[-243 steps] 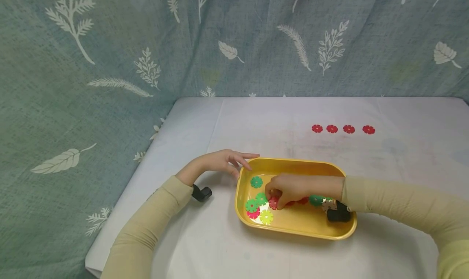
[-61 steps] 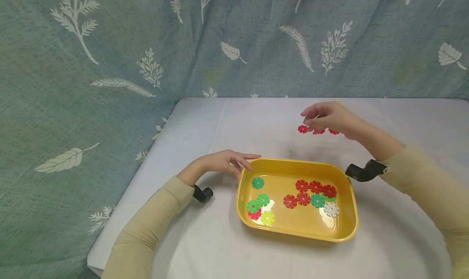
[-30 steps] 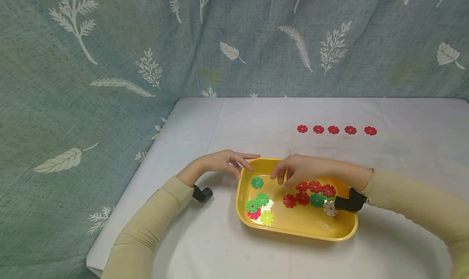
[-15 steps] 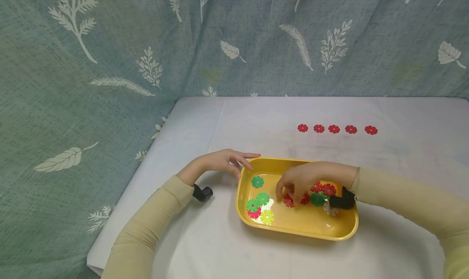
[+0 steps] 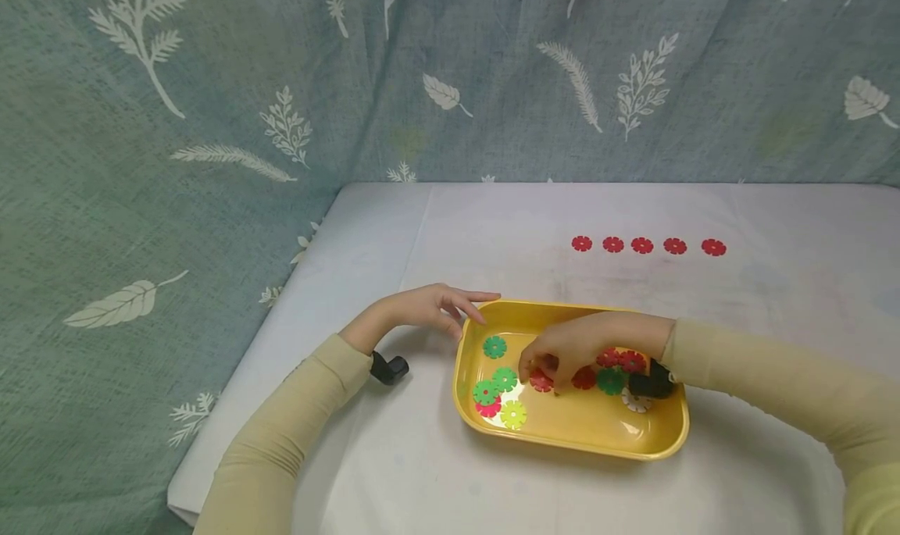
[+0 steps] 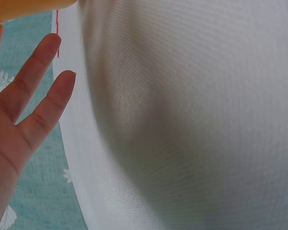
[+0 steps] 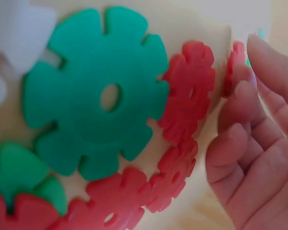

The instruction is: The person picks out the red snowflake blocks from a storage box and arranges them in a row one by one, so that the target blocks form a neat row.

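curving about a red disc (image 5: 540,381) in the yellow tray (image 5: 576,427), the fingers of the right hand (image 5: 573,346) are bent, thumb on one side and forefinger on the other; whether they pinch it i cannot tell. the disc is bright red and thin, its edge cut into petal-like teeth, and it sits low in the tray, a little left of the middle. the left hand (image 5: 429,307) is loose and spread, its fingertips at the tray's far left corner. in the left part of the tray lie three green discs (image 5: 504,374), one partly covering a pinkish disc (image 5: 487,410), with a lime disc (image 5: 513,421) just beside. to the right, more red discs (image 5: 633,355) lie around a teal disc (image 5: 610,386), near a white disc (image 5: 636,404). beyond the tray, five red discs (image 5: 642,240) form a row on the white cloth (image 5: 492,246).
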Tool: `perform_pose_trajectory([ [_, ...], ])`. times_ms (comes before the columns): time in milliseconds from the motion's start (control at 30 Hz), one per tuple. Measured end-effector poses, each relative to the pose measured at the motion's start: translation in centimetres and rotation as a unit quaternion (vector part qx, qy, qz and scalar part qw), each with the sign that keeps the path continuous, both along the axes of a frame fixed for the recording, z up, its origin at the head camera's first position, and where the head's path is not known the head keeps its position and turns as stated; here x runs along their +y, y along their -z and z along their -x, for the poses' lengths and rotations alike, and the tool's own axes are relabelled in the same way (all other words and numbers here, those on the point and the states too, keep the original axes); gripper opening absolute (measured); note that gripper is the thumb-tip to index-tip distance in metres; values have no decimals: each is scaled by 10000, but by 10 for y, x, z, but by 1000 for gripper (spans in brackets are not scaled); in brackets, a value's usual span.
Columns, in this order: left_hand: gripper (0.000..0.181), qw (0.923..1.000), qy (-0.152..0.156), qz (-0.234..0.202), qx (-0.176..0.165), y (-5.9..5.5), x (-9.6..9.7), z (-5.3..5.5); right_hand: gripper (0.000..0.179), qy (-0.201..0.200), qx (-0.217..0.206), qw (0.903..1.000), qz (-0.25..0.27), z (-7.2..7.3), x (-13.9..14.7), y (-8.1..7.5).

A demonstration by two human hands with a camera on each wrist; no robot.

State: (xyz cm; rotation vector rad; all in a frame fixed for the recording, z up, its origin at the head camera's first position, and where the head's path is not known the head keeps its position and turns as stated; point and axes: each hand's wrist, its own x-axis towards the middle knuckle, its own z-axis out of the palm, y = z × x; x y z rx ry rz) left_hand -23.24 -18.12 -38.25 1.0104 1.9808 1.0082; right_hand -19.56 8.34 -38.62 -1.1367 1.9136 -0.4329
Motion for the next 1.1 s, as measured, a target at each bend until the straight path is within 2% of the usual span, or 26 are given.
perform_pose_trajectory([
  [133,39,10000,-31,45,11,-1,0,0,29,91,209,9994,262,1,-1,2],
  [267,38,10000,-40,47,1,0,1,0,29,195,441,9983,315,2,-1,4],
  [633,39,10000,9,-28,3,0,0,1,25,-125,809,9962,302,1,-3,7],
  [800,40,10000,17,-24,-6,1,0,1,19,-437,1407,9870,646,0,-3,7],
  [900,42,10000,22,-44,-49,1,-1,1,22,-551,1836,9788,722,-2,-4,6],
  [1033,45,10000,38,-55,-54,1,-1,2,34,-445,1969,9776,592,-4,-5,7],
  [1100,44,10000,33,-55,-58,0,-1,2,35,-426,1965,9779,570,-4,-5,7],
])
